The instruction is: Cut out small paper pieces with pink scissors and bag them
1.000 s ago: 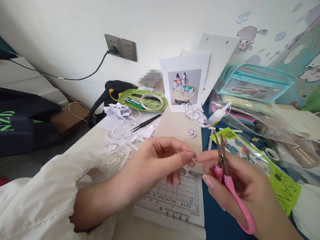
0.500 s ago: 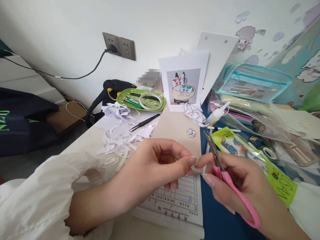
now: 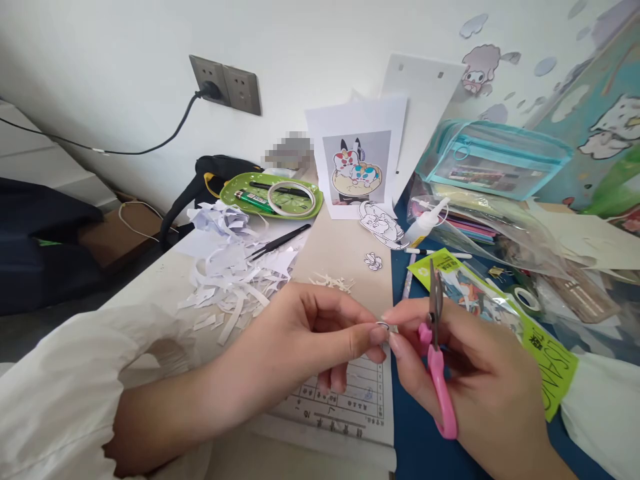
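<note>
My left hand [image 3: 315, 330] pinches a small white paper cutout [image 3: 384, 325] with a dark outline between thumb and fingertips. It is mostly covered by the fingers. My right hand [image 3: 483, 367] carries pink-handled scissors [image 3: 437, 383], blades pointing up and away. Its thumb and index tip meet at the cutout's right edge. Below both hands lies a printed form sheet [image 3: 345, 423]. Beyond them a small flower-like cutout [image 3: 373, 261] rests on the beige surface, and a larger line-drawn cutout [image 3: 383, 225] leans by a propped colour print [image 3: 356, 160].
Paper scraps [image 3: 233, 267] spread at left with black tweezers [image 3: 280, 241] on top. Behind sits a green tray [image 3: 227, 195] holding a lighter and tape roll. Right are a glue bottle [image 3: 425, 225], a yellow-green packet [image 3: 550, 350] and a clear pouch [image 3: 505, 160].
My right hand has moved left, bringing its thumb and index finger together at the cutout. The scissors have turned more upright. The whole view has shifted slightly.
</note>
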{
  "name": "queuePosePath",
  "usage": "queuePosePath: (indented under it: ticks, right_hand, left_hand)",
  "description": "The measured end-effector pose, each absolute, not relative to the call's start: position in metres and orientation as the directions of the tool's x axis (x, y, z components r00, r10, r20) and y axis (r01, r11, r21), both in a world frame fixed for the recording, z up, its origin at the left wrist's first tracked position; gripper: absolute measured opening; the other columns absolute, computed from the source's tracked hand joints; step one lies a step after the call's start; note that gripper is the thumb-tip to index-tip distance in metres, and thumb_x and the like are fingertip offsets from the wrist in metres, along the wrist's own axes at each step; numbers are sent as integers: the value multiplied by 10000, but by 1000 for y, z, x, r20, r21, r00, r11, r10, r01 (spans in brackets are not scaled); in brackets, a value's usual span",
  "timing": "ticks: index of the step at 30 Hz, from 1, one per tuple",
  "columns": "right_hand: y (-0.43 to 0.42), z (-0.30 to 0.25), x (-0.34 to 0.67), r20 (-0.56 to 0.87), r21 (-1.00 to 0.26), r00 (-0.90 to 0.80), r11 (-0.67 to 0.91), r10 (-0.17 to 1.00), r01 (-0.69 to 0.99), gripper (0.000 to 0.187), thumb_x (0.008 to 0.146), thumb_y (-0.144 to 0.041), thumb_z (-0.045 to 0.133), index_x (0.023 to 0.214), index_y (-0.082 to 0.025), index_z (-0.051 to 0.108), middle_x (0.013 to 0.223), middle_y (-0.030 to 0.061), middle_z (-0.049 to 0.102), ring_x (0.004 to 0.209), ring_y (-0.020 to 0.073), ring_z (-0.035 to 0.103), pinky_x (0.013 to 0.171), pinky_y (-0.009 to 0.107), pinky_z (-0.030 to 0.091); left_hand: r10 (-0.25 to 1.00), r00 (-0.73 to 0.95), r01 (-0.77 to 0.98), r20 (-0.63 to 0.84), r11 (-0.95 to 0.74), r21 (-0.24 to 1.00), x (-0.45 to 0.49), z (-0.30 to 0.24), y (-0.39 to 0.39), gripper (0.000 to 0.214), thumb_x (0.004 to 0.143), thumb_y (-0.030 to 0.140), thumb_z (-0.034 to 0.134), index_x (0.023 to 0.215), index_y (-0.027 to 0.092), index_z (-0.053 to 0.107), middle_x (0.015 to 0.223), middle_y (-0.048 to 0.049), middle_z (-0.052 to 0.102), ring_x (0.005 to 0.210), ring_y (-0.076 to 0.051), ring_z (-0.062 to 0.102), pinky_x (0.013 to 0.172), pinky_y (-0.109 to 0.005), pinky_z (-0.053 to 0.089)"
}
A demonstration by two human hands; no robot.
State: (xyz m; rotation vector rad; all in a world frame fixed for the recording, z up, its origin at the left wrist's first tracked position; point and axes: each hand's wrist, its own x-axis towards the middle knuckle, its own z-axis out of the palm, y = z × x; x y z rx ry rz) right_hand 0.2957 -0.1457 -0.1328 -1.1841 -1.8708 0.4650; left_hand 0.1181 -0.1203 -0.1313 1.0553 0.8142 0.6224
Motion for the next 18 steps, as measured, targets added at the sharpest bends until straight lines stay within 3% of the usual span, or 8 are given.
queuePosePath:
  ticks: [3,6,9,12,14,18]
  right_hand:
    - [-146,-134,295,488,-635,-210,509,847,581,132,750,-129,608,832,-232,612,569,-70,566,421,56,483,402,144,384]
    - [-147,-133,299,429,-704,-186,456,884,544,108,765,-160,608,842,-237,609,557,-70,538,415,62,464,386,147,362]
    - [-146,-125,306,107,-854,-247,216,963,472,46,775,-206,601,815,-227,605,539,-68,482,430,74,438,397,156,360]
    - [-142,-112,315,-280,-850,-384,-41,880,526,52,751,-204,609,801,-202,624,528,-67,437,460,81,398,433,173,358]
    - [-140,-106,319,-387,-818,-428,-91,817,567,81,741,-199,607,815,-191,642,514,-71,412,455,76,361,428,174,326]
    - [-136,-106,326,-451,-803,-485,-104,749,586,150,719,-145,578,827,-193,669,515,-65,418,441,70,351,407,172,277]
  left_hand:
    - [778,567,-69,-270,372,926,119,-132,-121,125,805,305,669,779,190,710,710,29,678,450,-29,512,421,-105,431]
    - [794,551,-95,-256,365,926,119,-132,-122,94,804,279,671,784,191,697,690,39,657,451,-30,519,405,-98,423]
    - [814,530,-101,-240,341,935,118,-130,-122,87,796,252,673,746,180,674,594,55,601,432,-33,505,395,-95,418]
    - [826,504,-61,-253,327,943,116,-127,-121,109,786,257,678,720,172,655,520,63,548,424,-42,498,391,-95,416]
    - [828,492,-42,-267,329,943,116,-125,-121,126,779,271,682,712,170,649,543,54,567,431,-45,506,388,-98,416]
    - [816,490,-51,-306,377,925,116,-122,-121,136,765,270,691,694,164,645,614,36,627,434,-39,515,386,-97,412]
